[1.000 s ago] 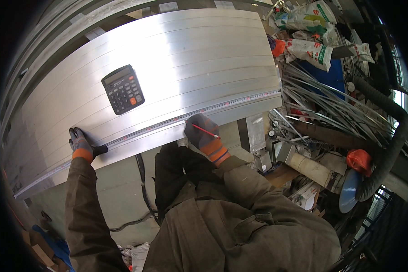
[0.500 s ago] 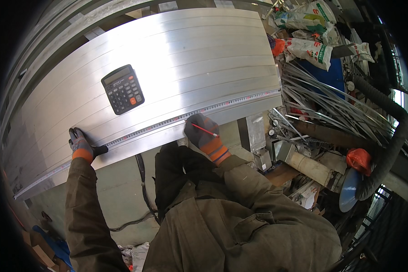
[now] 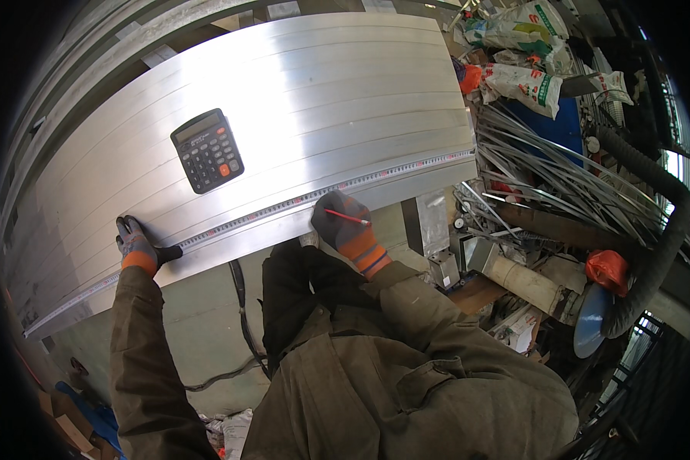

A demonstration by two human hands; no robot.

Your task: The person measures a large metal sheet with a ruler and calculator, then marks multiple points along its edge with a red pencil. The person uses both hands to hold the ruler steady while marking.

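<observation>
Left hand (image 3: 136, 247): gloved, pressed flat on tape measure (image 3: 322, 193).
Right hand (image 3: 343, 228): closed on red pencil (image 3: 346, 218).
Aluminium sheets (image 3: 322, 92): beneath both.
Calculator (image 3: 207, 149): far left, untouched.

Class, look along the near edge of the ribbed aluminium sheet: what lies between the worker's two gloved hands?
In the head view, a stretched measuring tape runs along the sheet from the left hand to the right hand, which holds a red pencil.

1. A black calculator (image 3: 207, 150) lies tilted on the pale metal sheets (image 3: 322, 92); its small rectangular grey-green screen sits at its upper end.
2. White sacks (image 3: 523, 83) with green and red print lie heaped at the upper right, beyond the sheets' right end.
</observation>
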